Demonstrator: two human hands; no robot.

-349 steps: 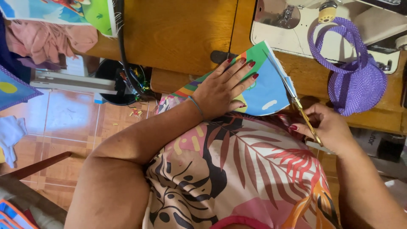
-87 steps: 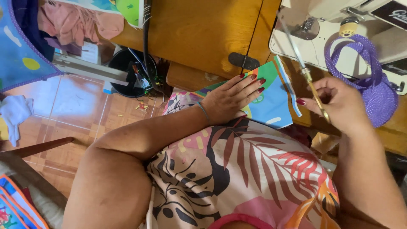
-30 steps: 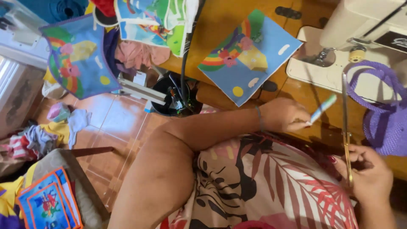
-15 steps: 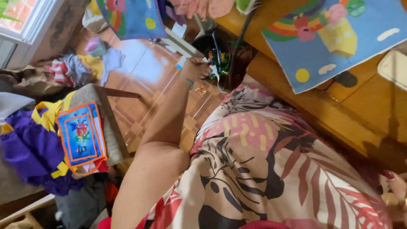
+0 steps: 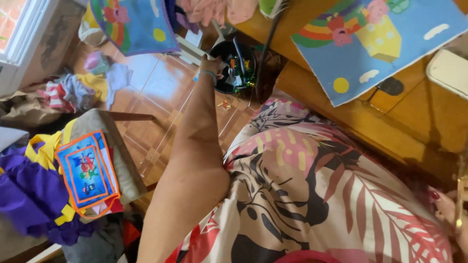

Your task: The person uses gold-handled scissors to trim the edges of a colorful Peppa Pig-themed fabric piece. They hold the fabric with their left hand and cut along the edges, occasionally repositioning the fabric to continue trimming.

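floor (image 5: 161,92): orange tiles (cloth-strewn) | table (image 5: 419,122): wood | left hand (image 5: 213,65) at black bin (image 5: 236,65)

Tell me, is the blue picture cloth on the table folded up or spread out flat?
Spread out flat. The blue picture cloth lies open on the wooden table, its rainbow, yellow shape and corner all showing.

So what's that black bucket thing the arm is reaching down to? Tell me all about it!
The black bin is a small round container that looks like plastic, standing upright on the tiled floor beside the wooden table. It is open on top and stuffed with bright scraps, green and red among them. The left hand reaches its rim, seemingly touching it. A dark cable hangs across its right edge.
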